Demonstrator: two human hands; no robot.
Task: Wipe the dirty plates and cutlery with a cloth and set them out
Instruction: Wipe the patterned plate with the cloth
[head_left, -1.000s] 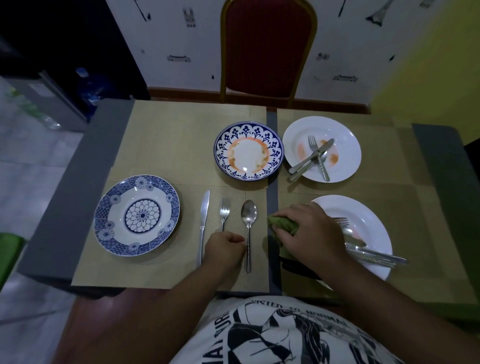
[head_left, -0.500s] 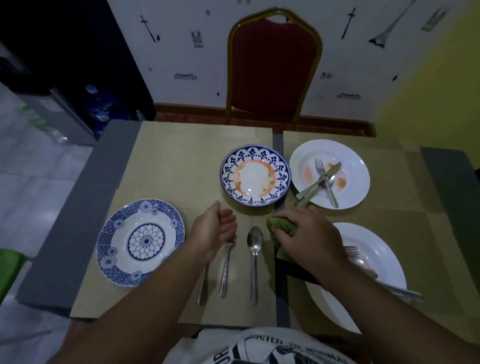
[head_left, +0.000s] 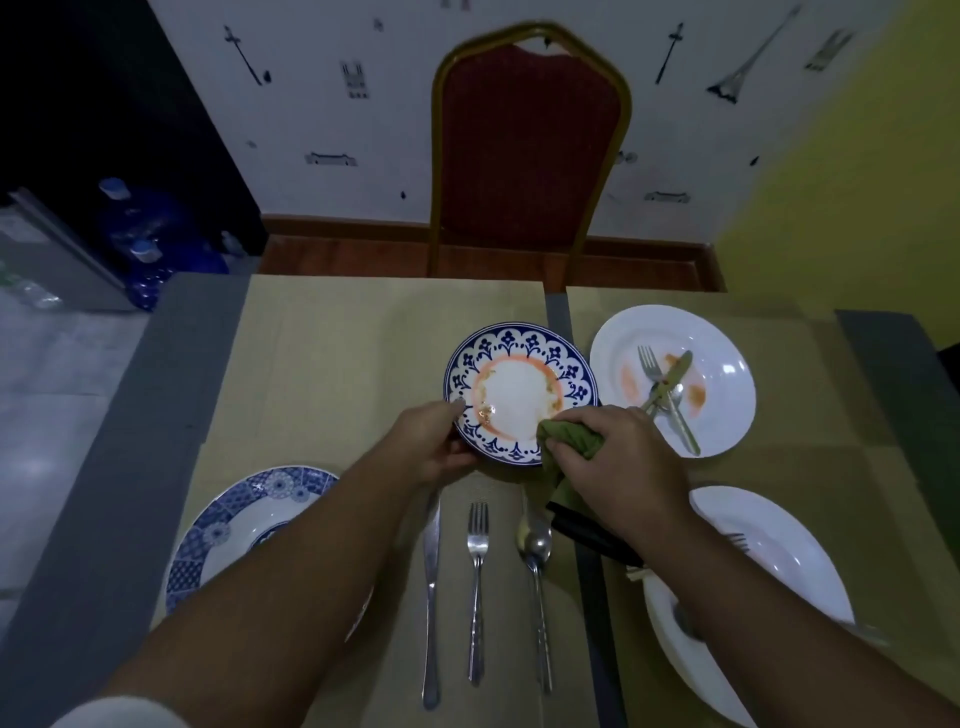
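While the head camera looks down over the table, we see that our left hand (head_left: 434, 447), which lay by the set-out cutlery a second ago, has come up and now curls around the near-left rim of the blue-rimmed dirty plate (head_left: 519, 392), thumb on top. Our right hand (head_left: 618, 457) has come forward too: it is closed in a pinch on the green cloth (head_left: 569, 441), whose bunched end now touches the plate's near-right edge. Orange smears still ring the plate's centre, so we judge the wiping of this plate is only beginning.

Nearer us, the knife (head_left: 431, 587), fork (head_left: 477, 587) and spoon (head_left: 535, 582) lie side by side, already laid out, with the patterned blue plate (head_left: 249, 525) at their left looking clean. At far right, the white plate (head_left: 727, 384) holds stained cutlery, and a second white plate (head_left: 779, 566) sits under our right forearm, its contents mostly hidden. Both seem still to need wiping.
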